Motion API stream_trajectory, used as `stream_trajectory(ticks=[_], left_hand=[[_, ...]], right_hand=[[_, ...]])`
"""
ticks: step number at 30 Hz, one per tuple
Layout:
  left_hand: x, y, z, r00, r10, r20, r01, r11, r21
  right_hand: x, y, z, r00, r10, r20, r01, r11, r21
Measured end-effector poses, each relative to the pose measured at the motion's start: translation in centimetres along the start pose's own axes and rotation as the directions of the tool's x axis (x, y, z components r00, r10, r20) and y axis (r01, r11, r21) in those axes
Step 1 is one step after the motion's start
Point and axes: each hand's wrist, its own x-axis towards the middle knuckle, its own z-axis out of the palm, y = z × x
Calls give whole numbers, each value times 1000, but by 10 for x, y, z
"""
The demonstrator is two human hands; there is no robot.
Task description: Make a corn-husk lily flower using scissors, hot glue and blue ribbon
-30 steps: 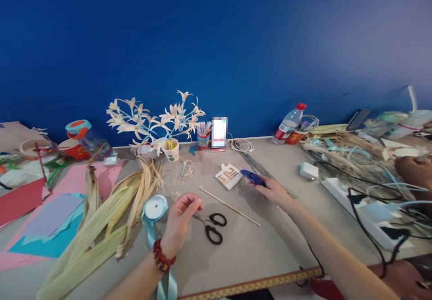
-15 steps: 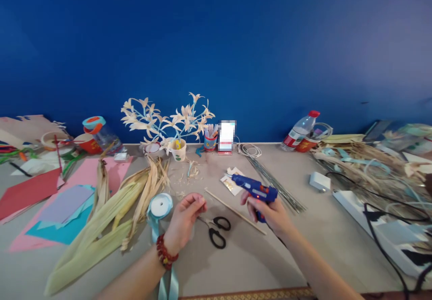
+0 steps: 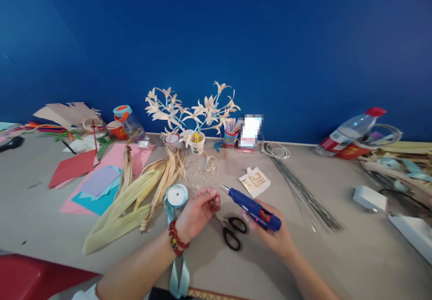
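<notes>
A blue wall [image 3: 216,43] stands behind a grey table [image 3: 286,264]. On the table's left lie pale husks [image 3: 114,228]; behind them, flowers [image 3: 207,106] rise from a paper cup [image 3: 197,147], and a sheaf of wires [image 3: 303,189] lies to the right. The right hand [image 3: 272,230] has its fingers wrapped around the glue gun [image 3: 253,208], held above the table with its tip pointing at the left hand [image 3: 197,214]. The left fingers are curled into a pinch; whether anything small sits between them I cannot tell. The ribbon roll [image 3: 177,195] is just beside that hand, and the scissors [image 3: 226,225] lie between the two hands. Smallest is the metal nozzle [image 3: 225,188], near the left fingertips but apart from them. To work well here, I would treat the nozzle as hot, keep the pinch low and steady, bring the gun in from the side rather than over bare skin, and squeeze only a little at a time. As for writing, the bottle [image 3: 353,131] has a red and white label too small to read, the phone [image 3: 250,131] is pixelated, and the card [image 3: 255,182] bears brown strokes I cannot make out as words.
</notes>
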Motion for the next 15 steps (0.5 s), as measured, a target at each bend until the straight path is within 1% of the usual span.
stream_trajectory(ticks=[5, 10, 15], left_hand=[[-1, 0, -1, 998, -44, 45, 43, 999, 28], [-2, 0, 0, 996, -66, 56, 65, 998, 26], [-4, 1, 3, 997, -68, 41, 67, 997, 34]], right_hand=[[3, -4, 3, 997, 9, 71, -7, 1000, -20], [3, -4, 2, 997, 41, 70, -42, 999, 9], [3, -4, 1, 996, 52, 68, -52, 999, 4]])
